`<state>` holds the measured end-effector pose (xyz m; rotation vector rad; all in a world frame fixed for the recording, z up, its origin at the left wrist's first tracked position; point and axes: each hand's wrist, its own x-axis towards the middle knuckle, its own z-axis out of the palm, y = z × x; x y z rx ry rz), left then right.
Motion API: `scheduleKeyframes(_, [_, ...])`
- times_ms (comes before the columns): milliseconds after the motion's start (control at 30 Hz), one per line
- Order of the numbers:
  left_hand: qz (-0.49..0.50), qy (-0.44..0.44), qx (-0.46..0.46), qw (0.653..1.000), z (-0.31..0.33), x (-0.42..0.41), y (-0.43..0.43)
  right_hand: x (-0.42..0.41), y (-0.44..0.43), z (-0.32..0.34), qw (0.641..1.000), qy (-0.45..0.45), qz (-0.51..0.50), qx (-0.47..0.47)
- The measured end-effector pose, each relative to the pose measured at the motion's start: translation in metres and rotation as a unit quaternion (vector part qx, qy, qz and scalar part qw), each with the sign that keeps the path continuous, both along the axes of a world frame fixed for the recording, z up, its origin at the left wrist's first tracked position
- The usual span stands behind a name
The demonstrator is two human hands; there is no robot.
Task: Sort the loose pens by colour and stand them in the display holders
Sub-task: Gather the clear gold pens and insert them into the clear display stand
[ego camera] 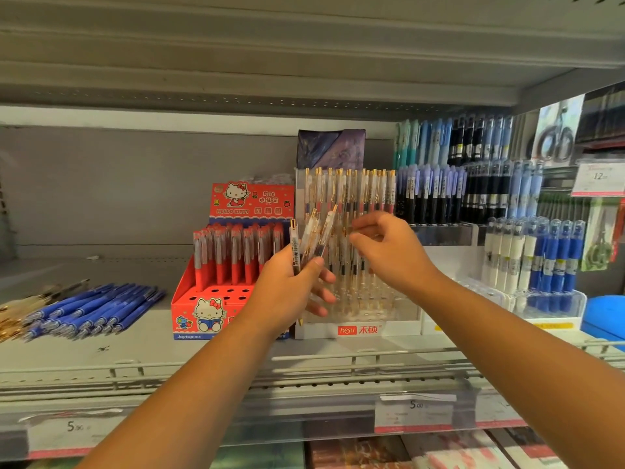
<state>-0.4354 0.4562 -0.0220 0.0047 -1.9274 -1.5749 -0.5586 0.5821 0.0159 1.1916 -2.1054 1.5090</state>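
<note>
A grey shop shelf holds many pens. In the middle stands a clear holder with a white base, full of see-through pens with gold clips. Just left of it is a red cat box with red pens standing in its far rows. More blue, black and white pens stand on the right. Far left, a pile of loose blue pens lies flat on the shelf. The left hand is closed around a small bunch of gold-clip pens, tips up, in front of the clear holder. The right hand is beside the bunch, fingers curled and pinched; I cannot tell if it holds a pen
</note>
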Motion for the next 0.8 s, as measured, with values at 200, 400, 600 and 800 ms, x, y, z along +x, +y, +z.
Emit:
scheduleKeyframes(200, [-0.006,0.000,-0.043,0.999,-0.002,-0.001,-0.001,0.028,-0.006,0.007,0.984,-0.110,0.119,-0.073])
scheduleKeyframes(400, [-0.023,0.004,-0.016,1.000,-0.003,0.001,-0.001,0.027,-0.005,0.006,0.968,-0.186,0.130,-0.105])
scheduleKeyframes(600, [0.028,0.029,-0.053,0.998,-0.002,-0.001,-0.001,0.017,0.004,0.010,0.962,-0.206,0.119,-0.137])
scheduleKeyframes(800, [0.038,0.049,-0.036,0.997,0.000,0.000,-0.001,0.003,0.018,0.023,0.974,-0.136,0.084,-0.162])
